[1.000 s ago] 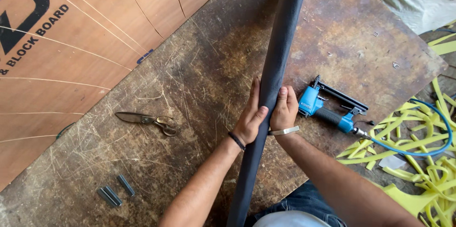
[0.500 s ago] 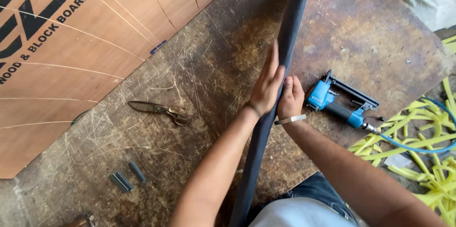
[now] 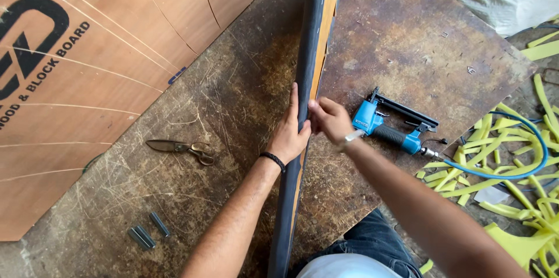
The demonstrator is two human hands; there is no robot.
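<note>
Head camera is looking straight down at a worn, scratched desk [image 3: 407, 27], where a long board [image 3: 308, 68] wrapped in dark fabric is standing on its edge and running from the top of the view down toward the person's lap. An orange-brown wooden face is showing along the board's right side.

The left hand [image 3: 289, 132] is pressing flat against the board's dark left side, its fingers [image 3: 294, 100] lying together and pointing up along the fabric rather than closing round anything. A black band is sitting on that wrist. The right hand [image 3: 329, 119] is meeting the board from the other side at about the same height, its fingers [image 3: 317, 106] pinching together on the fabric edge at the top of the board. A light-coloured band is showing at that wrist.

A blue pneumatic stapler [image 3: 387, 128] is lying on the desk just right of the right hand, not touched, with a blue air hose [image 3: 524, 167] curving away from its handle over the desk's edge. Yellow foam offcuts [image 3: 512, 185] are lying in a tangle on the floor beyond that edge. Left of the board, well apart from the hands, a pair of metal shears [image 3: 180, 149] is resting on the desk, and nearer the lower left a few small grey staple strips [image 3: 148, 231] are lying side by side. A big sheet of plywood [image 3: 105, 68] is covering the upper left of the view.
</note>
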